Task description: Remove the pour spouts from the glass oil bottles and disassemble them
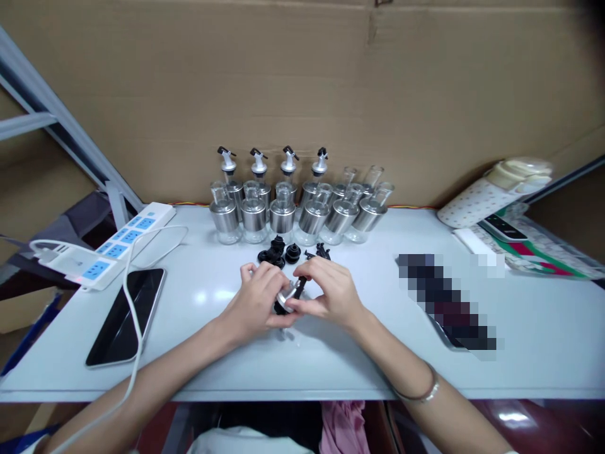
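My left hand is closed around a silver pourer top with a black base, held just above the white table. My right hand pinches a small black lever against the top of that pourer. Just beyond my hands lie several black ribbed stoppers and a few loose black levers. Behind them stand glass bottles with steel sleeves in two rows. In the back row, several carry fitted pourer tops; the front ones have bare glass necks.
A white power strip with a plugged cable and a dark tablet lie at left. On the right are a pixelated phone-like device, a spotted white flask and a flat package. Cardboard walls the back.
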### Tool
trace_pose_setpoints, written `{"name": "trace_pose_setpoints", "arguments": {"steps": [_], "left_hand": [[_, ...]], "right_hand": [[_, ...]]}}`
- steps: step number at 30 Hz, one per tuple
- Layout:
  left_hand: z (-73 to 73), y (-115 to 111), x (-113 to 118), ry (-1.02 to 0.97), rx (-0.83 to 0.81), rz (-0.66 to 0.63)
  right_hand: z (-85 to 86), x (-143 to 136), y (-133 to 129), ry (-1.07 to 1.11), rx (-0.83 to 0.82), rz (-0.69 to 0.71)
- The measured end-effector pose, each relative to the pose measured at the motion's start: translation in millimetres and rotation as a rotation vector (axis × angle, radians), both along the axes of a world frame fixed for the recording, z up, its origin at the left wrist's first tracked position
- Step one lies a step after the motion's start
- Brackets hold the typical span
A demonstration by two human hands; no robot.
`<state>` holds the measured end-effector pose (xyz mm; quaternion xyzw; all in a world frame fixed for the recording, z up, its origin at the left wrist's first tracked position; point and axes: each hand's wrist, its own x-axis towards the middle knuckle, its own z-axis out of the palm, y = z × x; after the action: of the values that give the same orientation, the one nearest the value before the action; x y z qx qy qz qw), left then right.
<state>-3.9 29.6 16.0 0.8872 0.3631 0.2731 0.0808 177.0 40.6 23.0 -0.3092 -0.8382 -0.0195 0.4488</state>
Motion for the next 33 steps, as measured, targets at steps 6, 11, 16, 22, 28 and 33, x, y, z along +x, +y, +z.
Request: {"name": "trace_pose_setpoints", "arguments": {"steps": [6, 11, 16, 22, 28, 33], "left_hand": [[13.6, 4, 16, -0.029, 0.053, -0.101], [7.8, 0, 16, 0.019, 0.094, -0.210], [5.8, 4, -2, -0.120, 0.154, -0.045], [12.2, 7, -7, -0.116, 0.330, 0.018], [12.1, -1, -3, -0.059, 0.341, -0.049], [10.6, 0, -4, -0.047, 0.285, -0.035]], "right_hand": [[-2.8, 8, 1, -0.118, 0.092, -0.173], [2.7, 14, -2, 0.222, -0.144, -0.227], [7.0, 40, 23, 0.401, -0.475, -0.440], [-19.5, 65, 54, 0.096, -0.746, -0.564], [-30.4, 56, 53, -0.040, -0.744, -0.511], [-30.3, 56, 52, -0.099, -0.757, -0.493]]}}
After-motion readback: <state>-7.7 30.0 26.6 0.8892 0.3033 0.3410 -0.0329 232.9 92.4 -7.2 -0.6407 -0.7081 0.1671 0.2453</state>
